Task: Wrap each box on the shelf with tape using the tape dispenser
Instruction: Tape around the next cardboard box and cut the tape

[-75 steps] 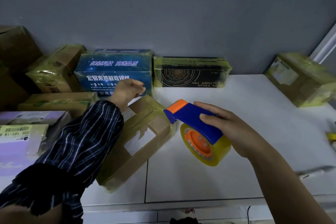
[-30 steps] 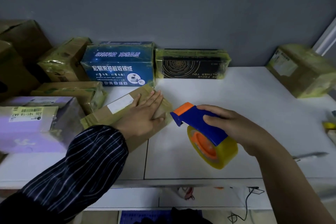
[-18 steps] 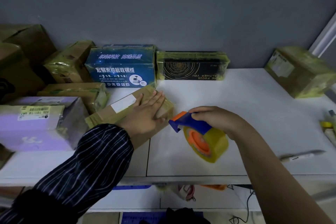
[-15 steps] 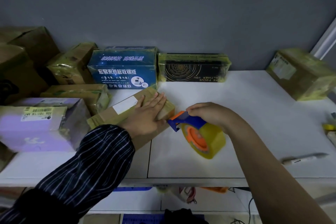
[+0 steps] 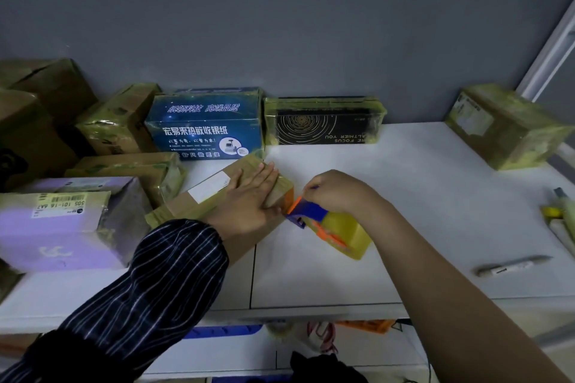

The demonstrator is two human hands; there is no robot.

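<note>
A long brown cardboard box with a white label lies diagonally on the white shelf. My left hand lies flat on its right end, fingers straight, pressing it down. My right hand grips the blue and orange tape dispenser with its yellow tape roll. The dispenser's orange front edge touches the box's right end, just below my left fingers.
Tape-wrapped boxes stand along the back wall: a blue one, a black one, brown ones at left. A purple parcel lies at left, another wrapped box at far right. A pen lies at right.
My left hand laid the box down flat and pressed on it. My right hand brought the dispenser leftward until its front met the box's right end.
</note>
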